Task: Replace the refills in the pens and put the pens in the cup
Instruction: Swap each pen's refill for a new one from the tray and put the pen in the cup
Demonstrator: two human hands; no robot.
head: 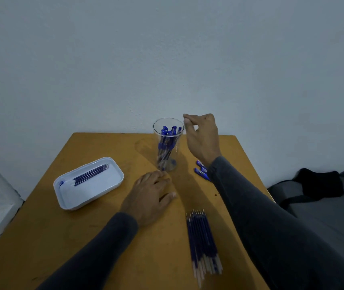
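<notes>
Risk, judged left to right. The white tray (66, 203) is sitting at the table's (83, 237) left with a few refills (90, 175) in it, presumably the spent ones; if a fresh and a used refill are getting mixed, a pen goes back with a dead core. The left hand (149, 193) is resting flat on the table, fingers relaxed, holding nothing, its fingertips lying just beside the foot of the clear cup (168, 144). A careless slide forward is likely to nudge the cup, which is tall, narrow and already loaded with blue pens (166, 143), so tipping is the main hazard.

The right hand (201, 136) is hovering beside the cup's rim, fingers loosely curled, empty as far as I can tell. Its sleeve is covering part of the remaining pens (200, 169) lying on the table right of the cup. The new refills (203, 241) are lying nearer the body, between the forearms.
</notes>
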